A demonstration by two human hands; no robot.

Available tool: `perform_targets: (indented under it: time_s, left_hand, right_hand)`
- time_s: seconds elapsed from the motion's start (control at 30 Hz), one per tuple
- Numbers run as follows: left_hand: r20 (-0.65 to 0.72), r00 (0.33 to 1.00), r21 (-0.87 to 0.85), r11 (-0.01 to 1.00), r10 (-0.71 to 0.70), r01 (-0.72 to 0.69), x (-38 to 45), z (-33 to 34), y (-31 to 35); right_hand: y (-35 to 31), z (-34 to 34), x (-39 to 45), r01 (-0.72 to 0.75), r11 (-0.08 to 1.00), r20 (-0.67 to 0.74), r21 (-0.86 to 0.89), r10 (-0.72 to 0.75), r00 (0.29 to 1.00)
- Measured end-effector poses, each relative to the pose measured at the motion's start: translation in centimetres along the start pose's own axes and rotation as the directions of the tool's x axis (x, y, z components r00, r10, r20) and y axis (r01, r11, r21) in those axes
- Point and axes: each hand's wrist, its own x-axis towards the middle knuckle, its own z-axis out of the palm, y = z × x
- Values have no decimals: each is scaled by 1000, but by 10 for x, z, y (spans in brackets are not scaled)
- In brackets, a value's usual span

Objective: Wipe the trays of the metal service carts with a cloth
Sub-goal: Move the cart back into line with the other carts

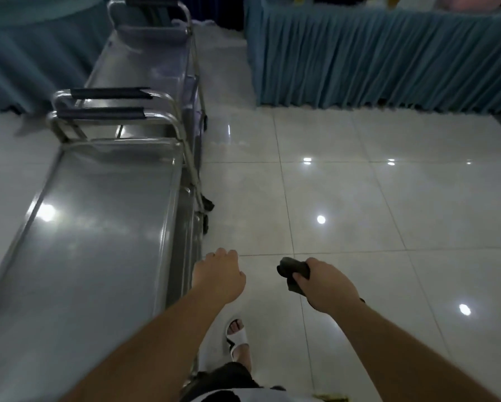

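Right hand (327,282) grips dark cloth (293,271); left hand (218,274) loosely curled (holding nothing) beside cart tray (92,227).

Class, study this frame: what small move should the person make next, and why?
Probably swing the right hand, which grips the dark bunched cloth, leftward onto the near steel cart's top tray. The cloth hangs over the floor, touching no tray; the left hand holds nothing beside the tray's edge.
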Motion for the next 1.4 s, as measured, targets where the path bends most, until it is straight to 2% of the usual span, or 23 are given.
perform_targets:
  time_s: [0.1, 0.2, 0.4, 0.57, 0.73, 0.87, 1.0, 1.13, 1.23, 1.3, 1.4]
  left_hand:
    - [-13, 1000, -3, 1000, -13, 13, 32, -24, -7]
    - [-27, 998, -85, 995, -59, 56, 51, -38, -19]
    - [32, 959, -269, 922, -280, 278, 60, -33, -52]
    - [94, 850, -454, 738, -518, 499, 57, -13, -65]
    - [263, 639, -569, 419, -723, 708, 44, 14, -35]
    - [418, 526, -613, 197, -741, 765, 29, 54, 20]
    - [521, 424, -614, 20, -741, 789, 7, 104, 54]
    - [561, 376, -623, -78, -737, 778, -13, 155, 60]
    - [591, 374, -629, -119, -714, 768, -20, 196, 59]
    - [606, 371, -626, -133, -704, 769, -21, 226, 59]
    - [620, 368, -630, -160, -693, 760, -18, 273, 58]
  right_hand:
    - [-20, -22, 36, 46, 998, 11, -36, -46, 999]
    - [-41, -39, 68, 99, 992, 54, -84, -94, 994]
    - [-100, -60, 137, 320, 920, 150, -229, -291, 945]
    - [-155, -52, 189, 550, 759, 256, -349, -487, 835]
    - [-190, -39, 219, 763, 523, 426, -379, -634, 646]
    - [-191, -20, 223, 833, 376, 536, -406, -640, 551]
    - [-176, 20, 210, 861, 314, 602, -399, -619, 505]
    - [-162, 75, 186, 876, 247, 666, -415, -573, 477]
    - [-153, 121, 169, 879, 197, 715, -435, -517, 470]
    - [-143, 153, 162, 878, 207, 727, -432, -496, 474]
    - [-126, 207, 157, 879, 278, 762, -387, -440, 474]
